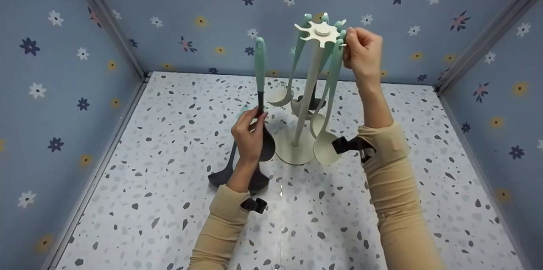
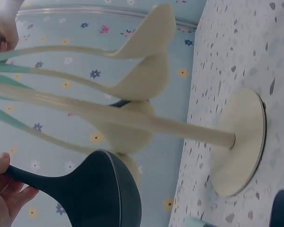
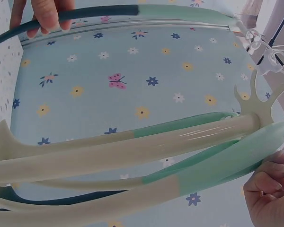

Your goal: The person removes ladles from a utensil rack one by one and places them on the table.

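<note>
My left hand (image 1: 249,134) pinches a dark ladle (image 1: 268,144) by its shaft, keeping it upright with its mint-green handle on top. In the left wrist view, the ladle's deep bowl (image 2: 97,189) hangs beside the cream utensil rack (image 1: 316,79). At the rack's top, my right hand (image 1: 363,51) has curled fingers and thumb at the mint-green handle end of a hanging cream spoon (image 1: 319,125). Another cream spoon (image 1: 326,147) hangs in front of it. The right wrist view shows the right fingertips against the green handle (image 3: 236,161), partly hidden behind it.
More utensils hang from the hooked top (image 1: 321,32), including a cream ladle (image 1: 281,97) and a dark one (image 1: 314,103). Two dark utensils, one (image 1: 221,176) at left and another (image 1: 258,181) partly behind my left wrist, lie on the speckled table (image 1: 169,219). Patterned walls enclose three sides.
</note>
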Motion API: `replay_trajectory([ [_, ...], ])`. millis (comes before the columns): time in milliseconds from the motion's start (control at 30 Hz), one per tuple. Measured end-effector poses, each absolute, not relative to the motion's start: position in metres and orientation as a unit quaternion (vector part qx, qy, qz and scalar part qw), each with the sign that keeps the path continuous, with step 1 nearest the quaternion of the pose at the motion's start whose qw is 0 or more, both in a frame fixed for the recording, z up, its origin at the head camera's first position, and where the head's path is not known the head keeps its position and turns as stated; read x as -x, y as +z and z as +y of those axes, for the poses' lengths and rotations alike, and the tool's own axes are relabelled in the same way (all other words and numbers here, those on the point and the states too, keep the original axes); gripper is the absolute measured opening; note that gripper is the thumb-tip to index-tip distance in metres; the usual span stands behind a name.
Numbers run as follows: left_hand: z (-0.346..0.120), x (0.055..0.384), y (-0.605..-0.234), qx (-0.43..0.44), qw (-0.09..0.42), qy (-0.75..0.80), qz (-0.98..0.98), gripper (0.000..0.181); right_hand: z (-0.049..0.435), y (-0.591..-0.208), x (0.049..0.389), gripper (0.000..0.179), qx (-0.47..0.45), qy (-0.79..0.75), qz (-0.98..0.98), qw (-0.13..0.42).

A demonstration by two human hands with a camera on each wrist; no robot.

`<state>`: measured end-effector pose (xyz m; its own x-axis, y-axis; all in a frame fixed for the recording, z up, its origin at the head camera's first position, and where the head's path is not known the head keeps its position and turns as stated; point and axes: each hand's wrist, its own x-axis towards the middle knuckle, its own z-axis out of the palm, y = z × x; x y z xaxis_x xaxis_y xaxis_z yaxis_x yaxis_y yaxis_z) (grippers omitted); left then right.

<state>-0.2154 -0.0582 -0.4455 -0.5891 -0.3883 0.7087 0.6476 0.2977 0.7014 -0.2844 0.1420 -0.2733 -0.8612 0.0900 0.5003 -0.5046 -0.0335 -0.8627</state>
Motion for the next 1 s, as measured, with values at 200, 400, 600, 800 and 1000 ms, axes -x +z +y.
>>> replay_trajectory([
  [200, -0.079, 0.215, -0.450, 0.073, 0.442, -0.555, -0.701, 0.017, 0.142, -0.274, 0.285, 0.036, -0.165, 0.698, -0.663, 0.216],
  [400, -0.104, 0.211, -0.454, 0.040, 0.415, -0.539, -0.732, 0.018, 0.142, -0.273, 0.284, 0.036, -0.161, 0.698, -0.664, 0.213],
  [600, -0.128, 0.210, -0.461, 0.006, 0.380, -0.517, -0.767, 0.017, 0.143, -0.271, 0.282, 0.035, -0.139, 0.710, -0.662, 0.197],
  [800, -0.151, 0.211, -0.468, -0.029, 0.328, -0.482, -0.812, 0.017, 0.143, -0.270, 0.283, 0.035, -0.132, 0.721, -0.655, 0.184],
  [1000, -0.173, 0.212, -0.476, -0.061, 0.277, -0.444, -0.850, 0.016, 0.143, -0.269, 0.283, 0.034, -0.125, 0.732, -0.647, 0.173],
])
